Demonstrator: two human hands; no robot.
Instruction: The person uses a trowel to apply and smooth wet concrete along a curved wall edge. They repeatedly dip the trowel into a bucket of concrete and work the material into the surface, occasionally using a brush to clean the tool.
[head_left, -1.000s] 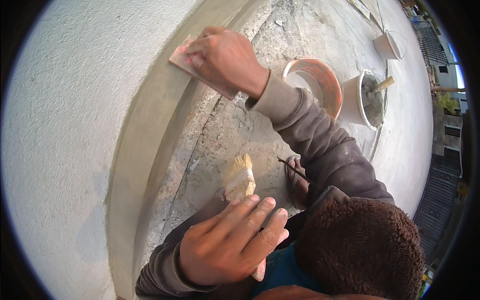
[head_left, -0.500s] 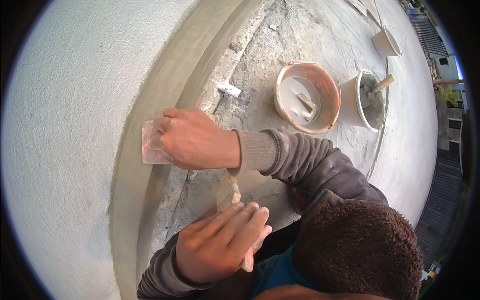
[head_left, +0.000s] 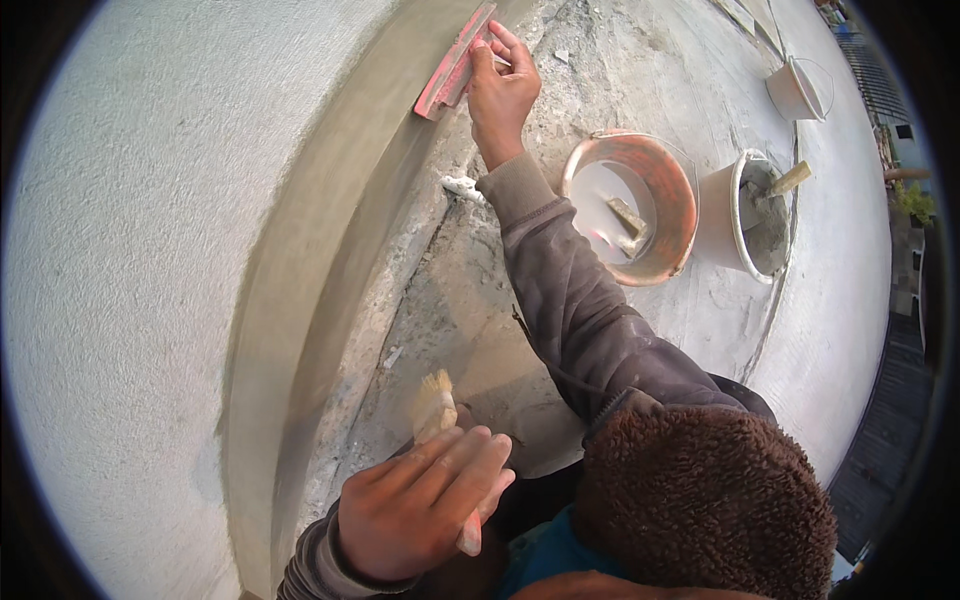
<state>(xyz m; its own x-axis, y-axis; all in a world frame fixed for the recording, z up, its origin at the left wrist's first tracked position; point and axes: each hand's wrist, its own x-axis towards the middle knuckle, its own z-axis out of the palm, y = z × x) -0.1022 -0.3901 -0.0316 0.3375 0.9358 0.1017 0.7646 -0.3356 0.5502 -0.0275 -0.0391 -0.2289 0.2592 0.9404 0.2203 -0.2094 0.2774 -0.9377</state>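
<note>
A rough white wall (head_left: 140,260) curved down the left side of the scene, edged by a smooth grey band (head_left: 275,285) of plaster along its foot. Low in the view, a worker's left hand (head_left: 415,505) gripped a paintbrush (head_left: 446,405), its fingers pressed together side by side and bent over the handle, whose reddish end showed below them. The brush's pale bristles, partly blurred, pointed away from the worker, above the rough ground (head_left: 470,310). Farther up, a flat pink trowel (head_left: 456,68) stood tilted at the band; whether its whole edge touched the plaster could not be told. Near it, on the ground, lay a small white piece (head_left: 463,188) of something. The right hand (head_left: 505,95), at the end of an outstretched dusty brown sleeve (head_left: 580,290), pinched the trowel between thumb and fingers, the fingers slightly spread. To its right sat an orange bucket (head_left: 672,205) of milky water, a pale block (head_left: 628,217) lying in it. A brown fleecy hood (head_left: 705,500) filled the lower right. Just beside the orange bucket, a white bucket (head_left: 718,215) held grey mix and a wooden handle (head_left: 790,178), with a smaller pail (head_left: 795,92) farther off.
</note>
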